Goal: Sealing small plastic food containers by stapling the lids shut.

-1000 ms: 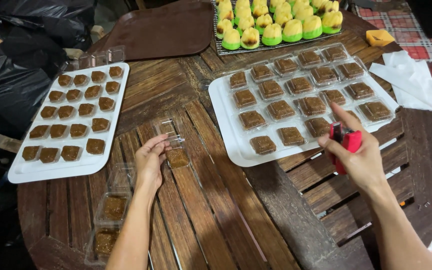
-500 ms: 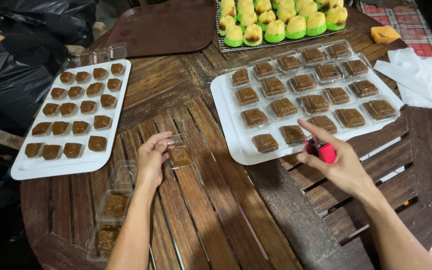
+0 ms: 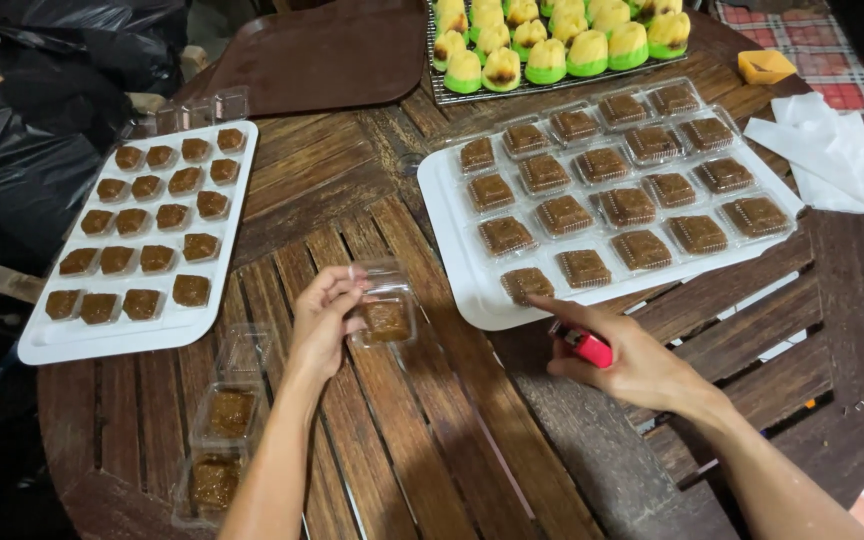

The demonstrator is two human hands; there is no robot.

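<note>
My left hand [image 3: 320,322] holds a small clear plastic box [image 3: 384,308] with a brown square cake inside, its lid standing up, just above the round wooden table [image 3: 432,440]. My right hand [image 3: 632,360] grips a small red stapler [image 3: 584,346], and its forefinger stretches to the front edge of the right white tray [image 3: 462,290], next to a boxed brown cake [image 3: 526,284]. That tray carries several closed clear boxes of brown cakes.
A left white tray [image 3: 102,335] holds several unboxed brown cakes. Open clear boxes with cakes [image 3: 224,420] lie by my left forearm. A rack of yellow-green cakes [image 3: 552,45], a brown tray [image 3: 322,55], white tissue [image 3: 832,150] and black bags [image 3: 22,130] ring the table.
My right hand has come down and left with the red stapler, from over the right tray to the table at its front edge. My left hand stays on the clear box.
</note>
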